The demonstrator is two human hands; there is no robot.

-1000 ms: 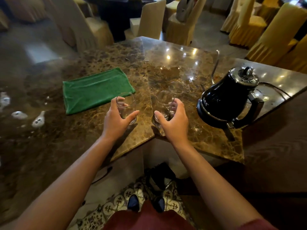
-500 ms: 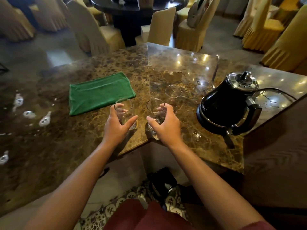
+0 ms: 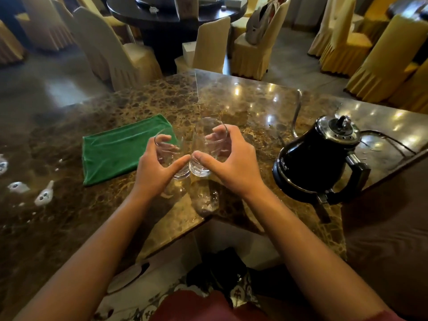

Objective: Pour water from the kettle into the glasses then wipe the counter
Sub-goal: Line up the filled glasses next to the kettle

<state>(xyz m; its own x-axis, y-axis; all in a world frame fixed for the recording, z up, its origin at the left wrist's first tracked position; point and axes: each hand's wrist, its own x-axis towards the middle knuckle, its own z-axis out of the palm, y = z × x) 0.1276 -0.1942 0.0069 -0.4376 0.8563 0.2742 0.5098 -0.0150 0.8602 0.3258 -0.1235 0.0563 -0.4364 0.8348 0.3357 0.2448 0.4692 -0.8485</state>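
Note:
Two clear empty glasses stand side by side on the brown marble counter (image 3: 254,107), their bases touching. My left hand (image 3: 155,174) is wrapped around the left glass (image 3: 170,156). My right hand (image 3: 234,163) grips the right glass (image 3: 208,147). A black kettle (image 3: 312,158) with a steel lid stands to the right of my right hand, its handle turned to the right. A folded green cloth (image 3: 118,151) lies flat just left of the left glass.
The kettle's cord (image 3: 384,137) runs off to the right. A dark wooden ledge (image 3: 393,228) rises along the counter's right side. White patches (image 3: 44,195) show on the counter at far left. Covered chairs (image 3: 129,56) and a round table stand beyond the far edge.
My right hand has slid its glass leftward until it meets the glass in my left hand. The third glass seen behind earlier is now hidden.

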